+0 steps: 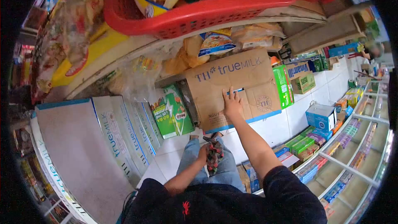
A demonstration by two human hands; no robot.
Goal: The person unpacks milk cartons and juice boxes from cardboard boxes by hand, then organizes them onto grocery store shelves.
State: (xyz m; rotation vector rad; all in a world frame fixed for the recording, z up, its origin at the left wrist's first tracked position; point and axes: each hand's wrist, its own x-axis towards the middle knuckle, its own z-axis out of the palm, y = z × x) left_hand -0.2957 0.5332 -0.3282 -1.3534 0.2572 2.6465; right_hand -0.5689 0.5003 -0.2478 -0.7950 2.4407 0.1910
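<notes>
Head view. The right hand lies flat on the face of the brown carton at the centre of the frame, fingers extended and spread narrowly, gripping nothing. A thin dark item with a blue tip sits at the fingertips; whether it is held cannot be told. The carton stands tilted on the tiled floor, its top under the shelf edge, touching the green cartons to its left. The left hand, lower centre, is closed around a dark patterned bundle above the knee.

Risk assessment: the carton is steadied by one flat palm only. Uneven pressure is likely to slide its base on the smooth tile or tip it onto the green cartons. The red basket, upper centre, overhangs the shelf; a jolt could bring it down.
</notes>
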